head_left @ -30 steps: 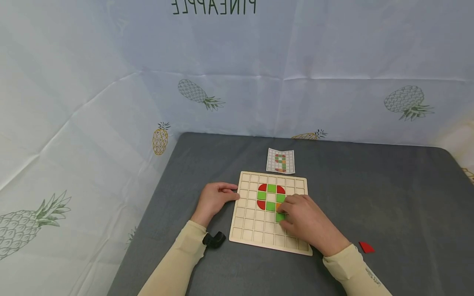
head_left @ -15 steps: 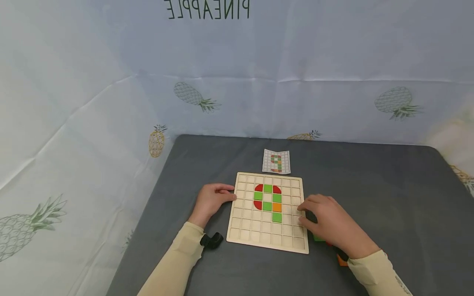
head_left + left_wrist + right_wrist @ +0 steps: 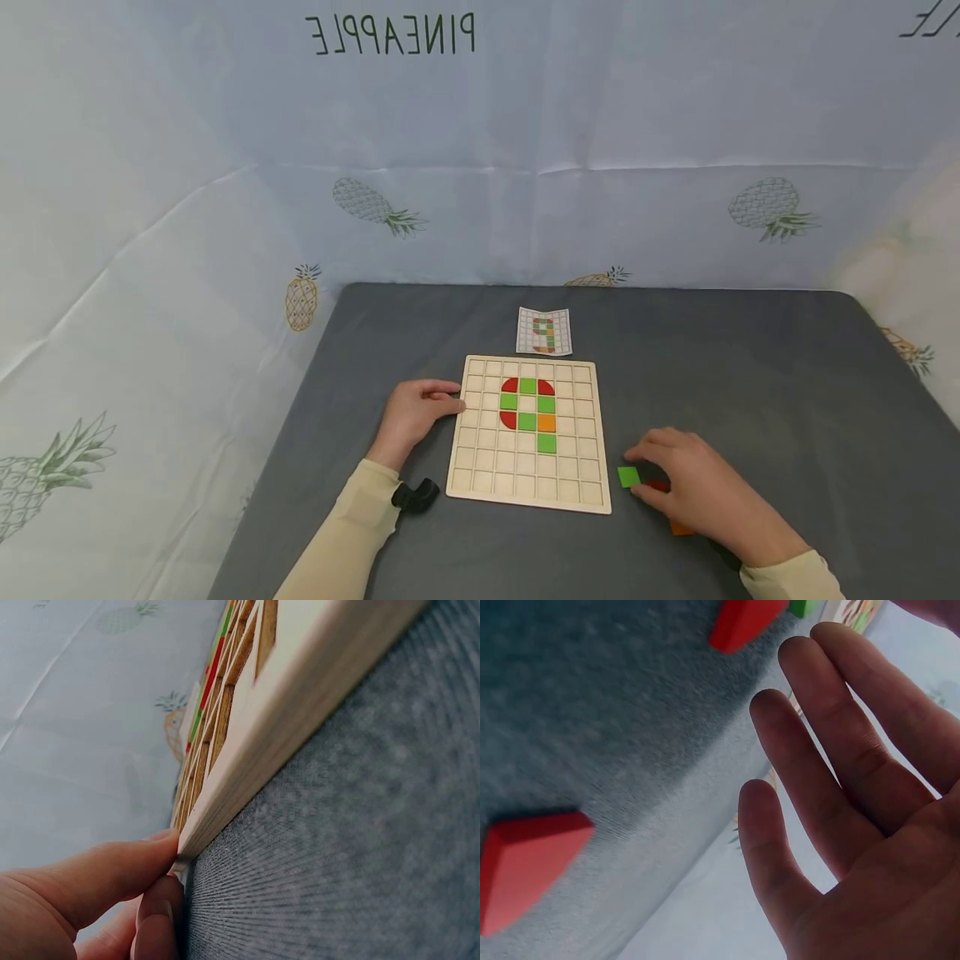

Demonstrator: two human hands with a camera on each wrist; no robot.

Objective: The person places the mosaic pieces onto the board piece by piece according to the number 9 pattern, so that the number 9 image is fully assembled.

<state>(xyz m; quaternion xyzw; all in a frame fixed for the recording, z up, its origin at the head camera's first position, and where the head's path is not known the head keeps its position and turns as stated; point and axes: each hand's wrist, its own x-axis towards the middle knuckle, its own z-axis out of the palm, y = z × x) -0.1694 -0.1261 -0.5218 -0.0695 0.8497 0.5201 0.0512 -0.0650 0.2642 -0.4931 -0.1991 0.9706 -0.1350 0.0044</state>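
Observation:
A square wooden grid board [image 3: 485, 481] lies flat on the table, bearing red quarter-circle, green square and orange square tiles in a shape like a 9. At its left edge is my left hand [image 3: 411, 419], thumb [image 3: 127, 864] and fingertips touching the rim. To the right of the board, my right hand [image 3: 701, 492] is low over loose tiles, its fingers spread with nothing between them. A green square tile [image 3: 628, 477] lies close to its index fingertip and thumb tip. Partly hidden by this hand are a red tile [image 3: 659, 485] and an orange tile [image 3: 681, 528].
Behind the board lies a small paper card [image 3: 557, 337] printed with a similar coloured figure on a grid. The grey table [image 3: 735, 358] meets a white cloth with pineapple prints [image 3: 630, 108]. In the right wrist view, a separate red quarter-circle tile [image 3: 532, 862] lies on the cloth.
My right hand has left the tiles on the board and moved right to the loose ones, uncovering an orange and a green tile on the board. The left hand stays at the edge.

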